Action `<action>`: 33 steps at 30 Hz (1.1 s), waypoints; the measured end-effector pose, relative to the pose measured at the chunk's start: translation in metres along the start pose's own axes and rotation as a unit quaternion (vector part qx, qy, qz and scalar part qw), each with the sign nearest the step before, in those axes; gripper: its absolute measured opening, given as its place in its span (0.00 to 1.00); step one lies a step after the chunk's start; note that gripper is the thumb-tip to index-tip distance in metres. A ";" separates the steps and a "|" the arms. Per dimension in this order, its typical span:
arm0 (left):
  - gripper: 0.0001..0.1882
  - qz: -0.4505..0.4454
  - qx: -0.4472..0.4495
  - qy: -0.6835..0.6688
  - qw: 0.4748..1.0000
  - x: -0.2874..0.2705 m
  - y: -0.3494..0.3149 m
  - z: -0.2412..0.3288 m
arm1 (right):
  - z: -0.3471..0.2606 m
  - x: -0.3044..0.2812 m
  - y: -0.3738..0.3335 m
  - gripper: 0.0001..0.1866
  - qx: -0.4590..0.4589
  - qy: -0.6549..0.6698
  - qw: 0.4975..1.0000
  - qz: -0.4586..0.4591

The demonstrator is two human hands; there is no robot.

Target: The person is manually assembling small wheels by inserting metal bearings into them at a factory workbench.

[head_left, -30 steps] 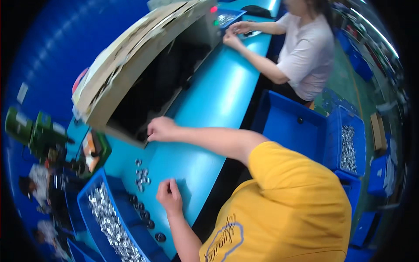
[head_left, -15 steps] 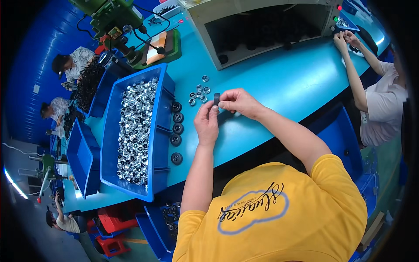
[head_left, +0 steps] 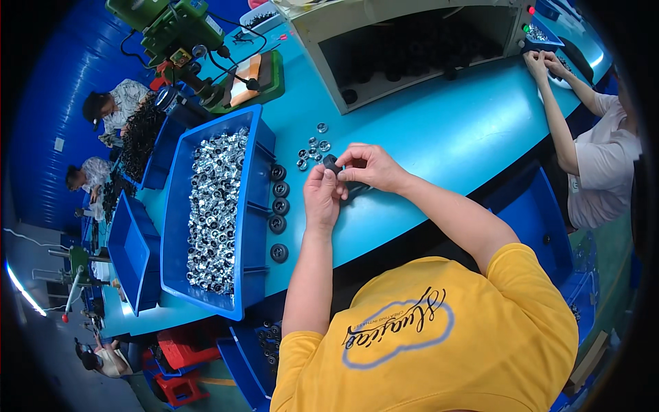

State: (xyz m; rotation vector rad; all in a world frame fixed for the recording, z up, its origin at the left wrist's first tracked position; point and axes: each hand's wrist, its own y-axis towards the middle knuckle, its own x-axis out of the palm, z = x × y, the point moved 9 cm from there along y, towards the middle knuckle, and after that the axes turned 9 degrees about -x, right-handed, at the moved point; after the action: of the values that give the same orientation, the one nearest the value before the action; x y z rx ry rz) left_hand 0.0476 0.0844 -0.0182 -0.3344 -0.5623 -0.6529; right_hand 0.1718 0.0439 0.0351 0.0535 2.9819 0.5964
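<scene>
Apparently both hands are sharing one black ring [head_left: 331, 163]: the left hand [head_left: 322, 196] is holding its lower left side, thumb and fingers curled in, while the right hand [head_left: 371, 167] is pinching its right edge, fingertips nearly together. Whether anything is sitting inside it, I cannot tell. From the ring, loose silver hubs [head_left: 313, 152] are lying near ten o'clock, a row of black wheels [head_left: 280, 206] toward seven. Judging by its matte look, it is probably weighing little and gripping like firm rubber; its outer rim is offering the surest hold.

Black script lettering [head_left: 393, 321] marks the yellow shirt [head_left: 494, 329].
</scene>
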 end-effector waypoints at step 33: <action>0.13 0.009 0.027 0.084 0.996 0.008 -0.006 0.002 | 0.006 -0.002 -0.004 0.12 -0.011 0.065 0.998 -0.008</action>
State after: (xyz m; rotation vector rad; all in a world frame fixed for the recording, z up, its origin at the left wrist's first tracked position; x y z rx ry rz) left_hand 0.0485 0.0773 -0.0115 -0.2318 -0.4155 -0.6416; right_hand 0.1740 0.0424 0.0283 -0.0116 3.0967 0.6540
